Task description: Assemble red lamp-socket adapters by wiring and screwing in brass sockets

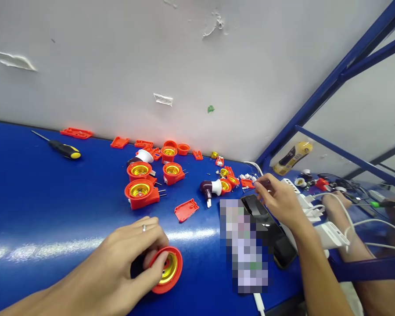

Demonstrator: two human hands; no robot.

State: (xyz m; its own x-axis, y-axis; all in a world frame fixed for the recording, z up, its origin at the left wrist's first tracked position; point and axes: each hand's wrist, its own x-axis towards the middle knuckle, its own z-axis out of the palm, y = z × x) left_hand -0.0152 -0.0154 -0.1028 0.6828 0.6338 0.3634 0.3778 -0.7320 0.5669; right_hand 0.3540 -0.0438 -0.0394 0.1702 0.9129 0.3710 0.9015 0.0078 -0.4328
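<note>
My left hand (141, 250) grips a red lamp socket (176, 278) by its rim, the thumb inside against the brass-coloured screw shell. Its open mouth faces up. My right hand (279, 202) is over small white and red parts (247, 183) by the wall, with its fingertips pinched together. Whatever may lie between those fingertips is too small to make out. Ahead of my left hand lies a flat red cover (186, 210). Several red sockets with brass shells and plug pins, such as this front one (141, 193), stand farther back. A dark-brown and white socket (211, 188) lies among them.
A screwdriver (66, 150) lies at the far left. Near my right forearm are a black phone (283, 245), a blurred-out flat object (240, 245) and a white power strip (332, 235) with cables. Beyond a blue frame (316, 105), a co-worker's hand holds a green-tipped screwdriver (378, 204).
</note>
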